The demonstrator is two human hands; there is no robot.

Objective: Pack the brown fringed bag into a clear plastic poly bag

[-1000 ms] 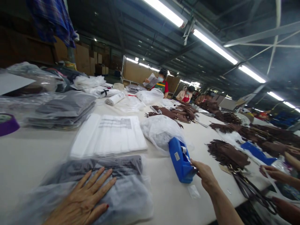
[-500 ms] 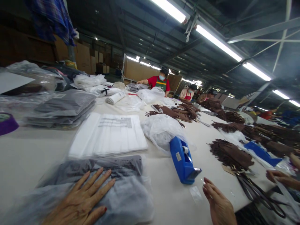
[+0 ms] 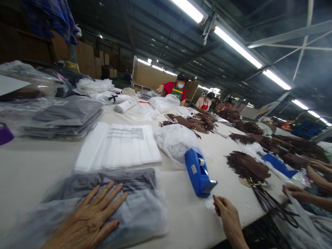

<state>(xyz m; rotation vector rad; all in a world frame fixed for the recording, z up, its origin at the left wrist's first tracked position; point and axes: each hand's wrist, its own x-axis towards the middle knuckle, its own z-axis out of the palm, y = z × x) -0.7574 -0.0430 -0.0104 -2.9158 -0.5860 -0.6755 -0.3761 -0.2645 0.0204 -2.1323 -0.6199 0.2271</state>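
Observation:
My left hand (image 3: 90, 218) lies flat, fingers spread, on a dark grey item in a clear plastic bag (image 3: 141, 211) at the table's front. Beside the blue tape dispenser (image 3: 194, 174), my right hand (image 3: 228, 214) is closed in a pinch. Whatever its fingertips hold is too small to make out. A small clear scrap (image 3: 209, 204) lies on the table at those fingertips. Behind the bagged item rests a stack of white plastic bags (image 3: 119, 147) with printed text.
Bagged grey items (image 3: 67, 116) are piled at the left, near a purple tape roll (image 3: 5, 134). A crumpled clear bag (image 3: 177, 141) sits behind the dispenser. Brown fringed bags (image 3: 247, 166) lie at the right, where a co-worker's hands (image 3: 295, 193) hold plastic. Other people stand farther back.
My right hand has shifted left, closer below the tape dispenser, and its fingers have drawn together. My left hand stays flat on the bagged item. The view has turned slightly.

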